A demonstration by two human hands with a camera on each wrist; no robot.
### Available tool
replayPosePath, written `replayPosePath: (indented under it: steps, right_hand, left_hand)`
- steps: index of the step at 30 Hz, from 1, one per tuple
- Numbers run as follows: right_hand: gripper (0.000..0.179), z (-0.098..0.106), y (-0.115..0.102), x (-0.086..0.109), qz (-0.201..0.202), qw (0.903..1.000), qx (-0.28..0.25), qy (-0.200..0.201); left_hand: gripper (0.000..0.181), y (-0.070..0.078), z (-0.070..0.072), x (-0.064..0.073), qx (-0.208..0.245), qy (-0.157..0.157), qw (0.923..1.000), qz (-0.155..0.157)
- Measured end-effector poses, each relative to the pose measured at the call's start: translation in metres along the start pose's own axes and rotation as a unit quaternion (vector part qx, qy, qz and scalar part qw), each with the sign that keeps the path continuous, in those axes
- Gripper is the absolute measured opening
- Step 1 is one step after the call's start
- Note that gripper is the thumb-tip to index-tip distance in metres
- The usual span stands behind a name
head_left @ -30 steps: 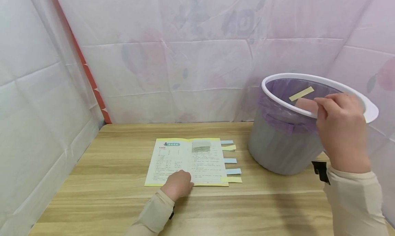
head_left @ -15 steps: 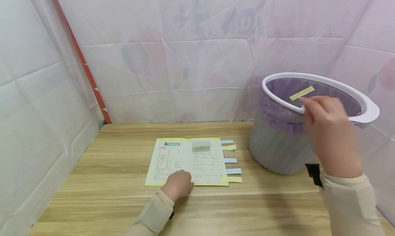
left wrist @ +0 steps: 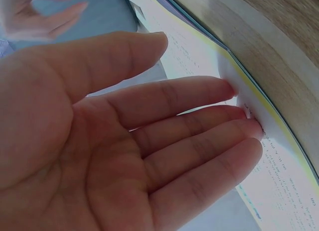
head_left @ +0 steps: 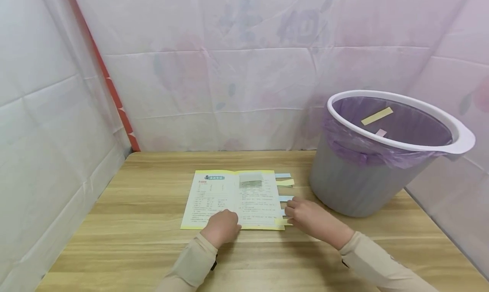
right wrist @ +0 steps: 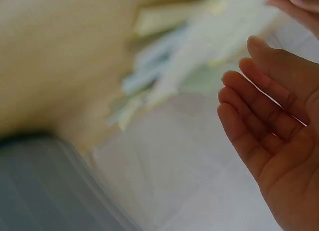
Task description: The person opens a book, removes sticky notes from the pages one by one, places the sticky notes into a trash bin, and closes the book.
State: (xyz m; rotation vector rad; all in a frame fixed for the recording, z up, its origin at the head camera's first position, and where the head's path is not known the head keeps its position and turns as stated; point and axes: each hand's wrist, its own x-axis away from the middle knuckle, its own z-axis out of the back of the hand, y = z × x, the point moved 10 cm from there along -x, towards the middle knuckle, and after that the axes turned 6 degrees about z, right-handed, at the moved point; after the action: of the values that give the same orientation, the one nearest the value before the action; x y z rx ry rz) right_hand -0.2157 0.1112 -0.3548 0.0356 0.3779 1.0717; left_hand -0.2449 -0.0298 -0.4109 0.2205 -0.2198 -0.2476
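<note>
An open booklet (head_left: 214,198) with printed pages lies on the wooden table. Pale blue and yellow paper tabs (head_left: 285,198) stick out from its right edge, and a pale sticky note (head_left: 251,178) is on the right page. My left hand (head_left: 221,228) rests on the lower middle of the booklet; in the left wrist view its fingers (left wrist: 199,146) are extended with their tips on the page. At the lower tabs is my right hand (head_left: 313,219), partly covering them. Its fingers (right wrist: 254,121) look relaxed, with nothing between them in the right wrist view.
A grey bin (head_left: 344,186) with a purple liner and white rim stands at the right. On its inner liner are a yellow strip (head_left: 377,116) and a small pink slip (head_left: 380,133). White patterned sheets (head_left: 229,80) hang behind and beside the table.
My right hand has let go of a pink slip in the bin and moved down left to the booklet's tabs. The left hand has stayed on the booklet.
</note>
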Motion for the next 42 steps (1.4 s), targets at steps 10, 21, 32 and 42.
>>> replayPosePath:
  steps: [10,21,32,42]
  right_hand:
    - [0.026,-0.043,0.000,0.005,-0.009,0.9983,-0.006,-0.057]
    - [0.024,-0.045,-0.003,0.004,-0.015,0.9994,0.017,-0.025]
    - [0.024,-0.056,0.022,0.009,-0.094,0.9774,-0.186,-0.037]
    - [0.022,-0.031,0.038,0.014,-0.088,0.9734,-0.211,0.008]
  left_hand:
    - [0.024,0.001,0.002,0.001,0.006,0.002,1.0000,0.001]
    - [0.024,0.001,0.003,0.003,0.000,0.012,0.9999,0.003]
    - [0.023,0.003,0.005,0.004,-0.016,0.026,0.9995,-0.004]
    - [0.024,0.003,0.004,0.003,-0.011,0.018,0.9998,0.000]
